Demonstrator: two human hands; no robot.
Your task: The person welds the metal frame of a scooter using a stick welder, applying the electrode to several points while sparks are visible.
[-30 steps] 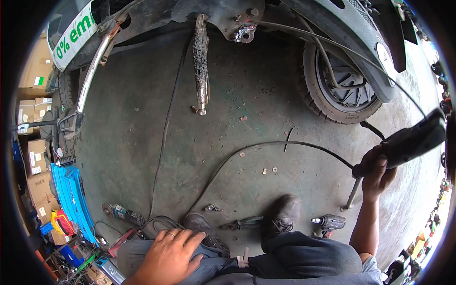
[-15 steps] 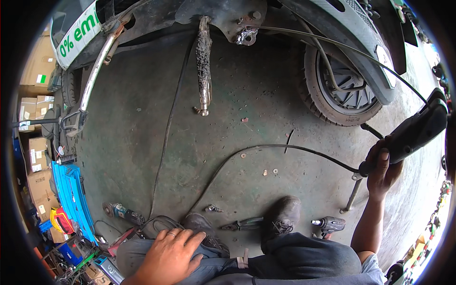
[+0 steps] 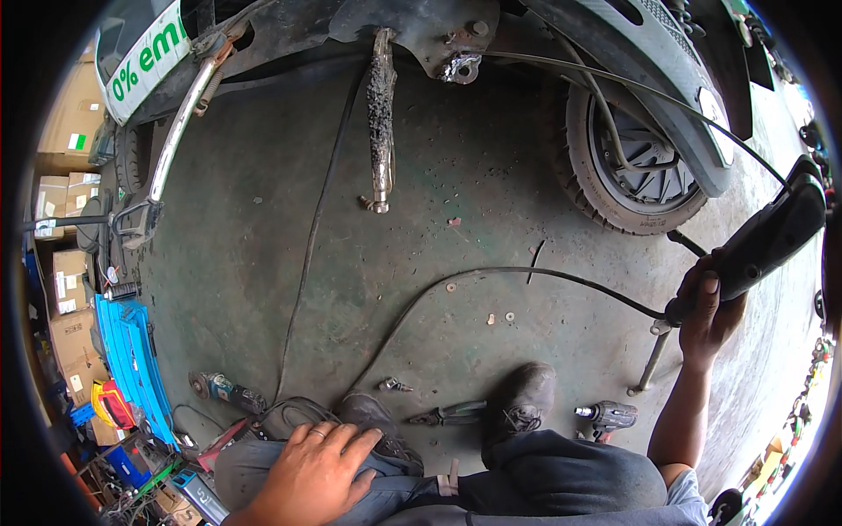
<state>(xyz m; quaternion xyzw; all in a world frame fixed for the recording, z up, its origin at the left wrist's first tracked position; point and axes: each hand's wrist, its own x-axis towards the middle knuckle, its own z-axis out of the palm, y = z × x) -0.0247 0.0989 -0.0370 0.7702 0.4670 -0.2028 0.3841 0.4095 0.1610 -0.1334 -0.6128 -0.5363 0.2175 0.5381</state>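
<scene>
My right hand [image 3: 709, 316] grips a black hand tool [image 3: 772, 237] at the right, with a thick cable [image 3: 526, 270] trailing from its lower end across the floor. A long thin line [image 3: 614, 72] runs from the tool's top end toward the vehicle's underside. My left hand [image 3: 320, 465] lies on my left thigh, fingers loosely spread and holding nothing. Overhead, a dark frame plate [image 3: 412, 26] carries a shiny, welded-looking bracket [image 3: 459, 68] and a hanging metal leg [image 3: 380, 123] with a rough, crusted surface.
A wheel [image 3: 636, 171] stands at the upper right. An angle grinder [image 3: 230, 393], pliers [image 3: 445, 412], a drill-like power tool [image 3: 605, 419] and loose washers lie on the floor [image 3: 228, 298] near my shoes. Cardboard boxes [image 3: 70, 333] and blue panels [image 3: 132, 359] line the left side.
My right hand and the black tool moved slightly up and to the right, with the tool tipped more steeply. My left hand stayed in place.
</scene>
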